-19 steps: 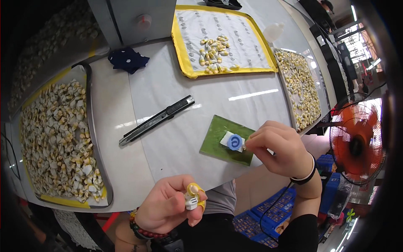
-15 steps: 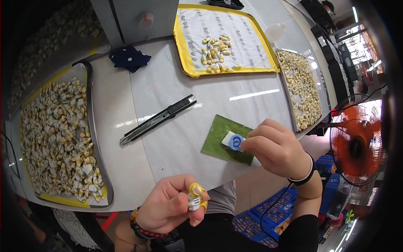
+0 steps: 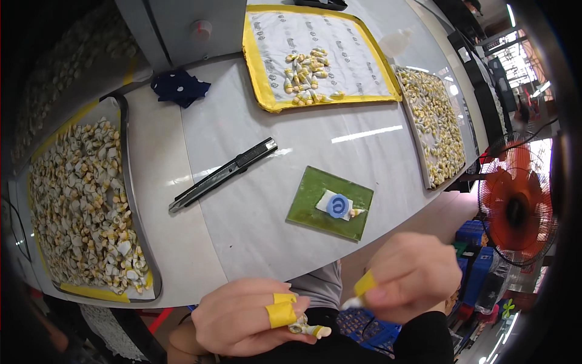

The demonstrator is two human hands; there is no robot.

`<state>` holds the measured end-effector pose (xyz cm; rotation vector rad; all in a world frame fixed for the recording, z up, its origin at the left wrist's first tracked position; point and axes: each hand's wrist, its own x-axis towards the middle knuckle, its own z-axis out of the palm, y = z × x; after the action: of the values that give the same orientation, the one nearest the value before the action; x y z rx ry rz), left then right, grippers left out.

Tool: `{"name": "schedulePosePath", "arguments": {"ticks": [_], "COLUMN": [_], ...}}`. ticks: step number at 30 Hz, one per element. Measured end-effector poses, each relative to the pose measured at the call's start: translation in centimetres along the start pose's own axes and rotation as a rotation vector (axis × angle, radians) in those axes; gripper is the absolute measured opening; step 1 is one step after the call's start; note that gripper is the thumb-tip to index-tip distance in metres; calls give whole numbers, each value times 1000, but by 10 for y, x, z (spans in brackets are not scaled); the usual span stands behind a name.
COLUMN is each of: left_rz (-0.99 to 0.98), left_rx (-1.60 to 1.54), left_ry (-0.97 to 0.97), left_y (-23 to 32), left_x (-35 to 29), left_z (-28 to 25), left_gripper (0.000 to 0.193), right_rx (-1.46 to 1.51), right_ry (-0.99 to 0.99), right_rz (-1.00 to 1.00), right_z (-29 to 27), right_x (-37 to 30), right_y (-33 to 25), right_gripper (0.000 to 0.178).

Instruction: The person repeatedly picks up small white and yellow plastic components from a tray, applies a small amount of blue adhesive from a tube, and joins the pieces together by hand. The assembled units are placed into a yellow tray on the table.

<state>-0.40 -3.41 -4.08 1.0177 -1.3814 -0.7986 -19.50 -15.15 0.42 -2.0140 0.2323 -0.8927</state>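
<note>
My left hand, at the lower middle with its back turned up, is closed around a small white and yellow figurine; part of it hides under the fingers. Yellow tape wraps fingers of both hands. My right hand is beside it, raised off the table edge, fingers pinched with a small whitish tip showing below them; motion blur hides its kind. Beyond the hands, a green glass-like plate carries a white pad, a round blue cap-like piece and a small cream bit.
A black utility knife lies diagonally across the table. Trays full of small white and yellow pieces stand left and right. A yellow-edged tray at the back holds several more. A dark blue cloth lies near a grey box; an orange fan stands right.
My right hand has drawn back from the blue piece toward my left hand, exposing the cream bit. My left hand has turned over and lowered slightly, still holding the figurine.
</note>
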Motion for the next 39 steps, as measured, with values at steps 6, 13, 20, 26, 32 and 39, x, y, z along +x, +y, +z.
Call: {"name": "schedulePosePath", "arguments": {"ticks": [6,13,20,26,32,39], "left_rz": [13,48,92,163,362,92], "left_rx": [-34,-133,-246,125,143,296], "left_ry": [-65,-46,18,16,-55,26], "left_y": [1,-2,-3,13,-6,11], "left_x": [3,2,3,9,6,3], "left_z": [-2,1,7,1,-4,6], "left_gripper": [37,33,25,22,19,26], "right_rx": [-38,-80,-154,102,99,77], "right_ry": [-63,-250,-275,-130,-151,-134], "right_rz": [106,-47,-130,95,127,115], "right_z": [13,4,8,21,18,19], "right_x": [-1,3,6,6,8,7], "right_y": [-11,-4,-4,-2,-4,-4], "right_gripper": [18,13,10,13,16,15]}}
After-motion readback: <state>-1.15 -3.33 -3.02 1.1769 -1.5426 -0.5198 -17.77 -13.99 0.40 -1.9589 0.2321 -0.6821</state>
